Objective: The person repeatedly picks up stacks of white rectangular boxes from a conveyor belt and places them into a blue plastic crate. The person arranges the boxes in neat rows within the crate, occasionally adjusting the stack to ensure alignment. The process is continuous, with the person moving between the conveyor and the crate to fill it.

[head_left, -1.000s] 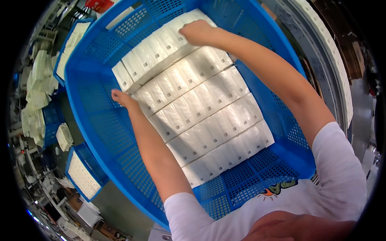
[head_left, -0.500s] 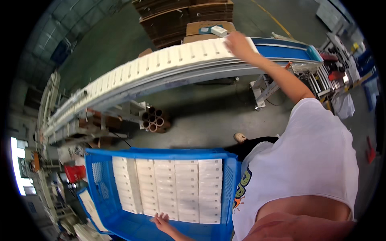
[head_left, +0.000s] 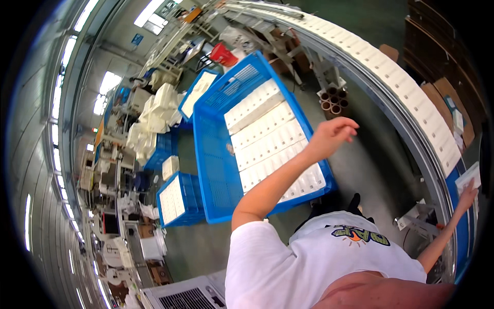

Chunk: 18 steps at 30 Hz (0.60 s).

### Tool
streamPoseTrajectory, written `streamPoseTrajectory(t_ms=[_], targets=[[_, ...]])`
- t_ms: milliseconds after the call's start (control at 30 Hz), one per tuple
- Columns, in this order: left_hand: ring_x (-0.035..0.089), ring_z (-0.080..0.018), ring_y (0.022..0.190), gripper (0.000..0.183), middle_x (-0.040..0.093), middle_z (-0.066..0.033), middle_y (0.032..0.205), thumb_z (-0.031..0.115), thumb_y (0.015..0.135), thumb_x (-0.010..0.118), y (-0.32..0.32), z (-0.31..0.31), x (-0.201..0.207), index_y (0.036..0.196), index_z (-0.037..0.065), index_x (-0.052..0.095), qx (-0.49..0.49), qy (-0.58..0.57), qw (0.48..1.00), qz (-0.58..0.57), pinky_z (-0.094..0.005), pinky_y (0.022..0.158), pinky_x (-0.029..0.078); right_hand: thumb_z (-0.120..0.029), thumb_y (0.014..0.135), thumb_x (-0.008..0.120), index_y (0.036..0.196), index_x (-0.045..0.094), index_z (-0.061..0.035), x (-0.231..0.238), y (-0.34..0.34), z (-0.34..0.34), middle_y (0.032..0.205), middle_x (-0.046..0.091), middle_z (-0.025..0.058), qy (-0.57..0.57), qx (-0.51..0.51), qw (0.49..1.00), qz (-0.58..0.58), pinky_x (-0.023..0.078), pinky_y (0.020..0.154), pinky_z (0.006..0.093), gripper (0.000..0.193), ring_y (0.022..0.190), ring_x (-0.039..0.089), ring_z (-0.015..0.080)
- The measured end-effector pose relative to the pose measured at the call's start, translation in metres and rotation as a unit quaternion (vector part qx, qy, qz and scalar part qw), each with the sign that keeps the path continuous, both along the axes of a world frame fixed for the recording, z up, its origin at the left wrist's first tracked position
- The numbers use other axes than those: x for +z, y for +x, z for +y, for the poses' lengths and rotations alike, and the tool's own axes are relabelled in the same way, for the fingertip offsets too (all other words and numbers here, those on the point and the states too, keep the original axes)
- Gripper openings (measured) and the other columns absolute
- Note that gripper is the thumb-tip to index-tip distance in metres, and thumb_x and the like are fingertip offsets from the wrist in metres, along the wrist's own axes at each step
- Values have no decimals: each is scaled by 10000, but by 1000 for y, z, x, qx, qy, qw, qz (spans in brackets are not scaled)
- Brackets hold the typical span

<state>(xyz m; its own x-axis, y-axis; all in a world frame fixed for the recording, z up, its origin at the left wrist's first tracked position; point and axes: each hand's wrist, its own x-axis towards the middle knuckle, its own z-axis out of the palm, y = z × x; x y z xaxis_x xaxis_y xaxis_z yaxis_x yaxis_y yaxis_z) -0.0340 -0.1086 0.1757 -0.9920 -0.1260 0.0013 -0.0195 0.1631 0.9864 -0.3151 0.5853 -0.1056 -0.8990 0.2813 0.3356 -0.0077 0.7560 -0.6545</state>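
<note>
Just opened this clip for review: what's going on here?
A person has their right hand on a white pack at the conveyor; whether it grips is unclear. The left hand hovers, seemingly empty, near the blue basket. Rows of white packs fill part of the basket, and more line the conveyor.

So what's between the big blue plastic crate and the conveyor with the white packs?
In the head view, grey floor and a cluster of brown tubes show between the blue plastic crate and the conveyor; the left hand hangs over that stretch.
</note>
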Motion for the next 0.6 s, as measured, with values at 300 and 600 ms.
streamPoseTrajectory(t_ms=[300,600], targets=[[405,-203,1213,701,396,-124,1312,220,830,647,24,48,-11,1356,14,232,36,208,971,114,-334,961,384,-106,770,640,966,513,71,283,249,-532,1115,512,249,25,488,828,273,399,921,508,293,1119,456,475],[547,-216,1004,548,527,-124,1102,313,840,628,169,-198,-67,1222,52,334,423,206,883,-8,-340,726,510,-155,708,694,638,473,-2,267,272,-683,881,447,189,140,686,678,223,296,951,570,278,1178,379,438]])
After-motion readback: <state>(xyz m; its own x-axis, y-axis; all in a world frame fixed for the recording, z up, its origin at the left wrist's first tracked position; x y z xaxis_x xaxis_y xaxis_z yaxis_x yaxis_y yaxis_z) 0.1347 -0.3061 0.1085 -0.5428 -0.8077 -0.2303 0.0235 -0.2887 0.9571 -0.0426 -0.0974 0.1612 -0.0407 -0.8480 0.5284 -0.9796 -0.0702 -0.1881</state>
